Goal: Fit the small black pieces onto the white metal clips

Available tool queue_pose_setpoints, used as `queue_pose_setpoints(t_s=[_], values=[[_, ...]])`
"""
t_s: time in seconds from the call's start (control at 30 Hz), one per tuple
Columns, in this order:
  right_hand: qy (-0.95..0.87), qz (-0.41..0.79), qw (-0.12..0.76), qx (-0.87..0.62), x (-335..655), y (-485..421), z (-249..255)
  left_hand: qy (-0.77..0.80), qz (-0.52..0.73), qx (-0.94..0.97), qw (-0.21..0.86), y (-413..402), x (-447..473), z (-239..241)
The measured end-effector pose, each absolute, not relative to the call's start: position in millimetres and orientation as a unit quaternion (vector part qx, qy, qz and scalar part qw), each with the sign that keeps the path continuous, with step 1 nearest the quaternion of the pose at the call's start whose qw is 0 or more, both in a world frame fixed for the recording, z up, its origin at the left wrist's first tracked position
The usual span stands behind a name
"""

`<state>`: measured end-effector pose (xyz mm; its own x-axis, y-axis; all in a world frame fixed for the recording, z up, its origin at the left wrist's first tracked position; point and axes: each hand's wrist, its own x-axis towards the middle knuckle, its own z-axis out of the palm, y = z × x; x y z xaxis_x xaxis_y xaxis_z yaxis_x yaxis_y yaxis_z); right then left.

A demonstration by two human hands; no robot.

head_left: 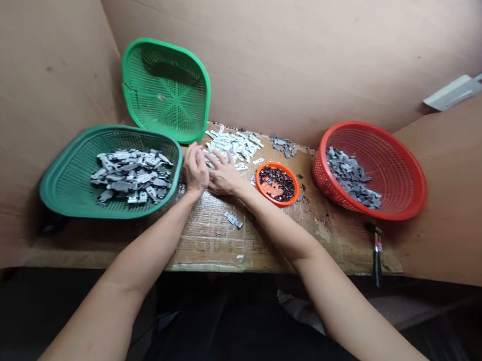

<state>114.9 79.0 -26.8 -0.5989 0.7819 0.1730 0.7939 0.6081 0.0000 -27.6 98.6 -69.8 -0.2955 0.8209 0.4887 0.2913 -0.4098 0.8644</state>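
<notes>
While left hand (195, 169) and right hand (225, 175) touch | metal pieces (234, 144) just beyond fingertips, right nearer | right fingers spread; left curled, hold unclear.

I see left hand (195, 170) and right hand (224, 175) touching at near edge of pile of silvery pieces (235, 144) on workboard (206, 243). Left hand curled, can't tell its contents. Right hand flat, fingers spread over pile. Green basket (61, 186) of grey parts just beside left hand. Orange dish (277, 183) of dark bits near right wrist; red basket (401, 171) beyond.
</notes>
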Motion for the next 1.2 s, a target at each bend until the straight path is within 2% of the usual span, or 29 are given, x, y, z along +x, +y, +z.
queue_pose_setpoints(t_s=[0.07,0.17,0.33,0.43,0.5,0.6,0.7,0.8,0.9,1.1,1.2], values=[[-0.905,-0.037,0.024,-0.423,115,80,-34,0.494,0.631,0.561,0.208,98,-30,-68],[-0.908,-0.025,0.002,-0.418,124,92,-32,0.508,0.605,0.577,0.206,99,-32,-62],[-0.891,0.0,0.01,-0.453,184,89,-24,0.54,0.536,0.606,0.233,94,-29,-50],[-0.884,0.031,0.057,-0.463,225,67,-18,0.525,0.491,0.638,0.276,89,-27,-41],[-0.85,0.045,0.123,-0.51,248,46,-11,0.475,0.421,0.686,0.355,85,-28,-35],[-0.794,0.092,0.187,-0.572,277,13,-3,0.323,0.233,0.781,0.48,72,-26,-23],[-0.738,0.122,0.203,-0.632,300,-14,-2,0.196,0.105,0.845,0.487,49,-14,-14],[-0.698,0.141,0.19,-0.676,312,-21,-10,0.124,0.07,0.878,0.456,24,3,-15],[-0.722,0.166,0.177,-0.648,311,-11,-21,0.096,0.068,0.903,0.414,14,13,-21],[-0.763,0.148,0.127,-0.616,301,15,-25,0.256,0.186,0.868,0.383,44,-2,-23],[-0.744,0.164,0.169,-0.626,303,19,-21,0.322,0.177,0.847,0.384,60,-14,-23]])
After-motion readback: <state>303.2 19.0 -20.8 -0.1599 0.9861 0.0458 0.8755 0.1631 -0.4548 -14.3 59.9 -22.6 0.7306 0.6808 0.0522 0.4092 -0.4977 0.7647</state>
